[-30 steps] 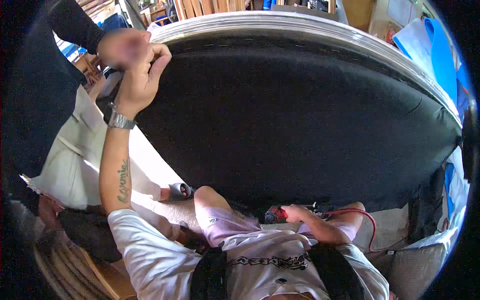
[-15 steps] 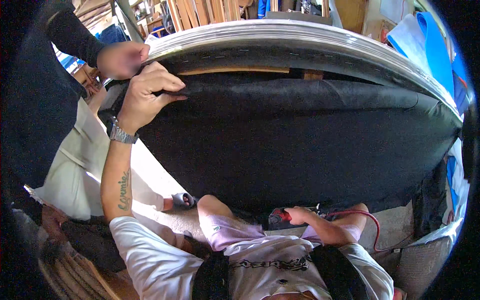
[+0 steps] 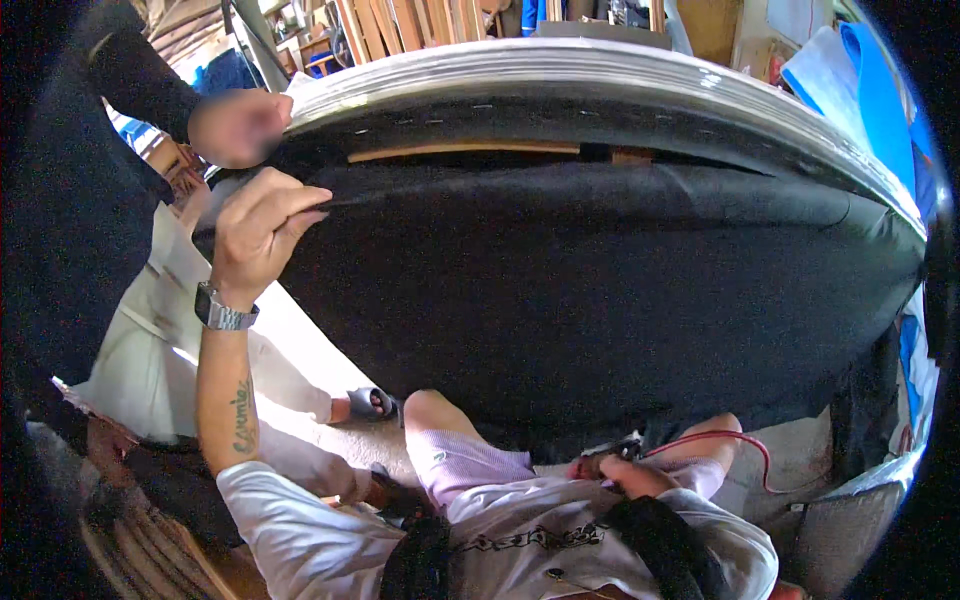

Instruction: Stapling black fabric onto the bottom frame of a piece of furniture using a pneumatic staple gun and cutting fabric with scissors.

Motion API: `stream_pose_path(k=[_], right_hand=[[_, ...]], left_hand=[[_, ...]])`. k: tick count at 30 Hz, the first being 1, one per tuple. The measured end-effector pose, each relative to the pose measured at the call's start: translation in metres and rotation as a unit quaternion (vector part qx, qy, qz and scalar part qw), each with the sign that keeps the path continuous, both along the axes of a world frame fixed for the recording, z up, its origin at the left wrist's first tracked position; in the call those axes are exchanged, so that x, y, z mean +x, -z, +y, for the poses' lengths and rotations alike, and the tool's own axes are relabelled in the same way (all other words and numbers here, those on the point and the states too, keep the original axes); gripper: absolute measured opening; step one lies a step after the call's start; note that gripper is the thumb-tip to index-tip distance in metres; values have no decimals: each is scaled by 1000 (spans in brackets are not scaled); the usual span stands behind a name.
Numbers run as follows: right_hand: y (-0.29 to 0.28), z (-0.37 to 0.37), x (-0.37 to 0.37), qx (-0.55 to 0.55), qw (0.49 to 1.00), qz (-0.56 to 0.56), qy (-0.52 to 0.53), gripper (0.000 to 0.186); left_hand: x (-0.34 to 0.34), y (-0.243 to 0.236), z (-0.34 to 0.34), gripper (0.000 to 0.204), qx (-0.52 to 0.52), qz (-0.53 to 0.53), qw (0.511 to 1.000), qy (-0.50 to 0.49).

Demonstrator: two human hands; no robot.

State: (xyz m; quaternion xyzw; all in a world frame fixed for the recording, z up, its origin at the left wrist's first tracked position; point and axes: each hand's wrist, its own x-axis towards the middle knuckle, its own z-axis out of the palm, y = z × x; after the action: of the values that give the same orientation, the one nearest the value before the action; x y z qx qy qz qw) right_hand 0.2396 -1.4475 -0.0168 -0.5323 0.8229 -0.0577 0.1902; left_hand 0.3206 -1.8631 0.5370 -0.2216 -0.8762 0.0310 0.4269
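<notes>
Moved since earlier: left hand (image 3: 262,225) has come down from the top corner and now pinches the black cloth (image 3: 600,290) at its upper left edge; the co-worker's hand (image 3: 235,128) sits just above it at the rim.

Head view, left hand: fingers clenched on a fold of the cloth, arm raised, wristwatch (image 3: 222,312) on the wrist; the pull looks meant to keep the cloth taut over the frame.

Head view, right hand: right hand (image 3: 625,472) low by the lap, fingers closed on a red-handled tool (image 3: 600,462) with a red hose (image 3: 720,440) trailing right; probably kept ready there while the other hand stretches.

Head view, cloth: it covers the underside of a big upholstered frame (image 3: 600,75) tipped up in front of the person; a wooden strip (image 3: 460,152) shows uncovered near the top edge.

Head view, surroundings: lumber (image 3: 380,25) stands behind; a sandal (image 3: 372,403) is on the floor.
</notes>
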Motion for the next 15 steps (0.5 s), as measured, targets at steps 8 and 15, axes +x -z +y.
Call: stream_pose_path(k=[8,15], right_hand=[[-336,-109,-8,-315,932,-44,-175,38],[-541,-198,-23,-434,776,449,-91,15]], left_hand=[[-7,14,-2,49,-95,100,990,18],[10,22,-19,44,-69,160,985,-18]])
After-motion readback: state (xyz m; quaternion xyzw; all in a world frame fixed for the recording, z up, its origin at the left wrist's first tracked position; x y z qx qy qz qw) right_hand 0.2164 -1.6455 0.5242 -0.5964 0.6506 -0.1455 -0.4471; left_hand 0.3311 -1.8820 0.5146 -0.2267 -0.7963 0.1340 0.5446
